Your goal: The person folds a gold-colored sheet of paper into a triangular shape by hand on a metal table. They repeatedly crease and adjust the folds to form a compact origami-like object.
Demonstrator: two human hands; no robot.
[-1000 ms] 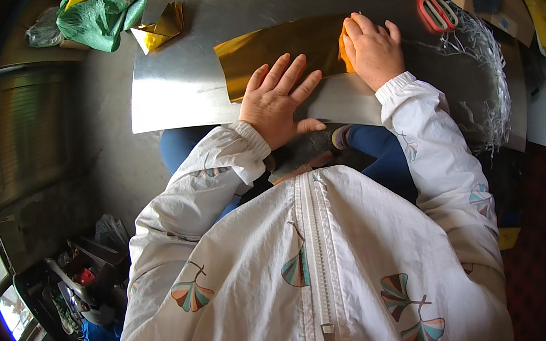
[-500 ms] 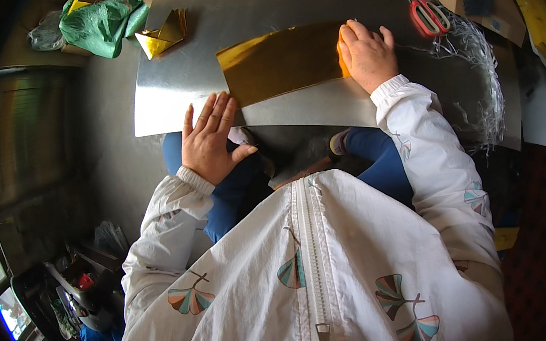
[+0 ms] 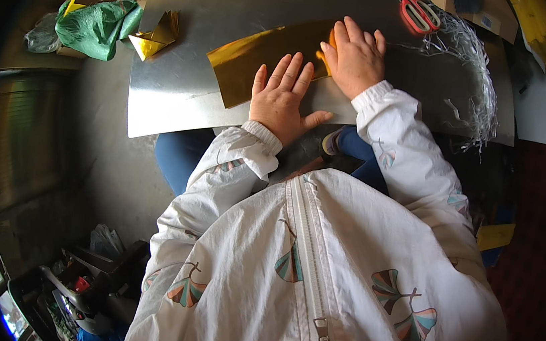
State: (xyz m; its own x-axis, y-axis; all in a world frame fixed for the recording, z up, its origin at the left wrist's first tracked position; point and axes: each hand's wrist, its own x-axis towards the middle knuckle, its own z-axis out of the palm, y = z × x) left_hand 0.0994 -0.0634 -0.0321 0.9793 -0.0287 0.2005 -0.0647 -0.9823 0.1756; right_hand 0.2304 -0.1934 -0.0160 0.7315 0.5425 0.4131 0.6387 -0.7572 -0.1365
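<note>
Potentially, uneven pressure could crease the foil (image 3: 256, 51): left hand (image 3: 279, 101) spread flat, right hand (image 3: 355, 62) loosely open, neither visibly gripping it.

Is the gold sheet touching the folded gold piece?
Apart: the head view shows metal table between the folded piece and the gold sheet.

A fisheye view from the person's head looks steeply down past the close jacket (image 3: 343, 259) to the tabletop (image 3: 181, 89) beyond
</note>
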